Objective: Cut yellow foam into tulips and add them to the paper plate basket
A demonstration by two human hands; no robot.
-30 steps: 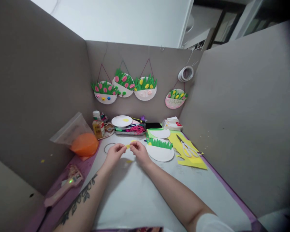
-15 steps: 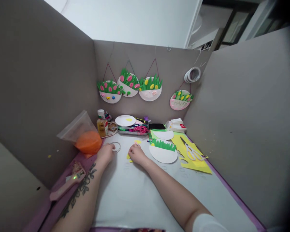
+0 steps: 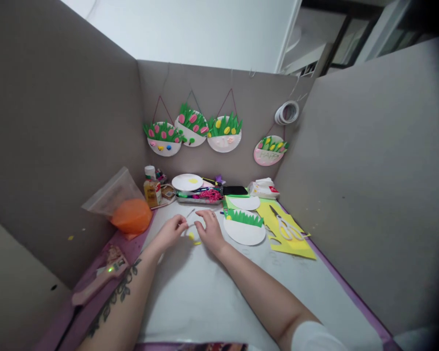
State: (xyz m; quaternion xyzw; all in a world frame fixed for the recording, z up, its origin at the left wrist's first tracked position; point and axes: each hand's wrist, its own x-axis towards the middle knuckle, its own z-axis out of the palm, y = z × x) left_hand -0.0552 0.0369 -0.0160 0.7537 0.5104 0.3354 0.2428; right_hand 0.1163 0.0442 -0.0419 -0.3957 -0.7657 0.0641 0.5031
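My left hand (image 3: 172, 231) is closed, thumb and fingers pinched on a thin pale ring that looks like a narrow roll of tape. A short pale strip (image 3: 190, 213) sticks up just beyond those fingertips. Close by on the right, my right hand (image 3: 211, 233) has its thumb and forefinger apart, with nothing clearly between them. Small yellow paper pieces (image 3: 194, 239) lie on the white tabletop beneath the hands. Right of my right hand rests a white paper plate (image 3: 244, 235) with a green paper grass strip along its upper edge.
White-handled scissors (image 3: 289, 230) lie on yellow paper (image 3: 296, 248) at right. Behind stand a supply tray (image 3: 199, 200), a plate (image 3: 186, 182) and a glue bottle (image 3: 152, 191). An orange-filled bag (image 3: 131, 214) and pink glue gun (image 3: 100, 282) sit left. Decorated plates (image 3: 225, 141) hang behind.
My left hand has moved right with the ring, close to my right hand. The right hand has lifted off the yellow pieces, and its thumb and forefinger have spread. The view has shifted slightly.
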